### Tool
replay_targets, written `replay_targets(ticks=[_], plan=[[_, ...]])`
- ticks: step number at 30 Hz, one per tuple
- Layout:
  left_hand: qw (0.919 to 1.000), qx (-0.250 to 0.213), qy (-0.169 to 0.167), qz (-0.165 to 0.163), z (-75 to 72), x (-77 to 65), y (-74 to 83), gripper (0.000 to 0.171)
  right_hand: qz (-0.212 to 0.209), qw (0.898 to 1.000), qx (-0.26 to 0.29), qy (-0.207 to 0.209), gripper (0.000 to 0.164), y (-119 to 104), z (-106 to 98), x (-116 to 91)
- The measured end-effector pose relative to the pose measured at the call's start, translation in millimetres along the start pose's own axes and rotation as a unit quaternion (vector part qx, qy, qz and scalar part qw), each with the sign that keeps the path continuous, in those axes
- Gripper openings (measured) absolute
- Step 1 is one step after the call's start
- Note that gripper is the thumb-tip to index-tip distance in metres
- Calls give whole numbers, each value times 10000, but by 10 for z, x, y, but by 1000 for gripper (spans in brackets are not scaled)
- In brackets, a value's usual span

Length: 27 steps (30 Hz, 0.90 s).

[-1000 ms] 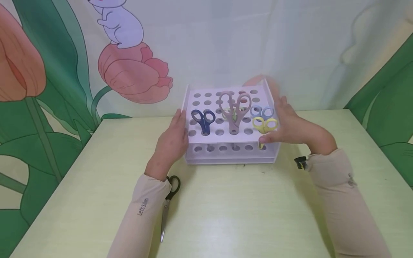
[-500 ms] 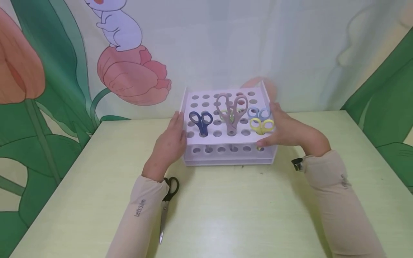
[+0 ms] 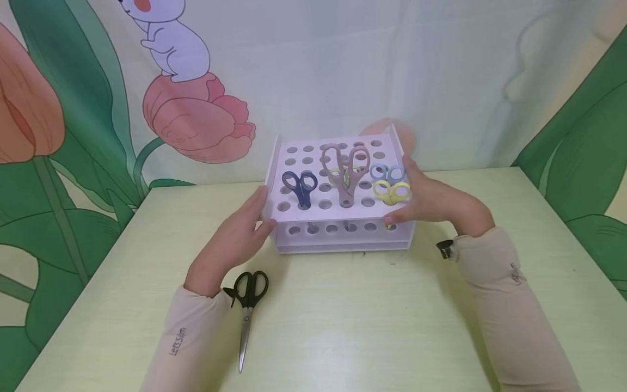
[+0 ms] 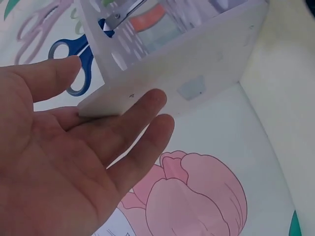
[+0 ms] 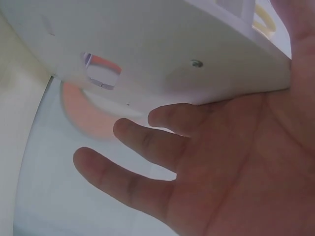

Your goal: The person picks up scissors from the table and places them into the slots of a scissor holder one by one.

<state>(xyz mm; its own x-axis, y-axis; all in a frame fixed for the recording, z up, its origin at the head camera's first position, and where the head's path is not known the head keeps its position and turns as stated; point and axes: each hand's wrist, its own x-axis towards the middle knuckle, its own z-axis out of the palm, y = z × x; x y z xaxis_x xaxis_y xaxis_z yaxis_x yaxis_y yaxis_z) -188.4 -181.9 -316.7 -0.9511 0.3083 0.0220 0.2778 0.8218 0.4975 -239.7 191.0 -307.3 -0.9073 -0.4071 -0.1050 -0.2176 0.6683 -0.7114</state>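
A white rack (image 3: 338, 215) with rows of round holes stands at the back of the table. Several scissors hang in it handles up: navy scissors (image 3: 303, 197), large mauve scissors (image 3: 346, 190), light blue scissors (image 3: 393, 174) and yellow scissors (image 3: 391, 197). Green handles show partly behind the mauve pair. My left hand (image 3: 230, 242) is at the rack's left side, fingers extended along the panel in the left wrist view. My right hand (image 3: 433, 198) lies against the right side, thumb at the front corner and fingers nearly straight. Black-handled scissors (image 3: 246, 316) lie on the table near my left wrist.
The pale yellow-green table (image 3: 343, 326) stretches in front of the rack. Right behind it hangs a curtain (image 3: 313, 71) printed with tulips and a white animal. The black-handled scissors' blades point toward the table's near edge.
My left hand has slid back toward the left front corner of the rack, and its forearm has moved left, uncovering the black scissors' handles. The right hand keeps its place on the rack.
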Motion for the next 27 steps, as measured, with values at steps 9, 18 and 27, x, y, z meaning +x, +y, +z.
replay_targets(ticks=[9, 18, 27], plan=[[9886, -1389, -573, 55, 8, -332, -257, 84, -93, 9999, 55, -19, 134, -29, 22, 24], [9808, -1552, -1184, -37, 132, -593, -738, 48, 23, 10000, 68, 29, 135, -51, 39, 32], [9858, -725, -1490, 272, 293, -719, -888, 57, 88, 9999, 68, -3, 136, -52, 51, 13]])
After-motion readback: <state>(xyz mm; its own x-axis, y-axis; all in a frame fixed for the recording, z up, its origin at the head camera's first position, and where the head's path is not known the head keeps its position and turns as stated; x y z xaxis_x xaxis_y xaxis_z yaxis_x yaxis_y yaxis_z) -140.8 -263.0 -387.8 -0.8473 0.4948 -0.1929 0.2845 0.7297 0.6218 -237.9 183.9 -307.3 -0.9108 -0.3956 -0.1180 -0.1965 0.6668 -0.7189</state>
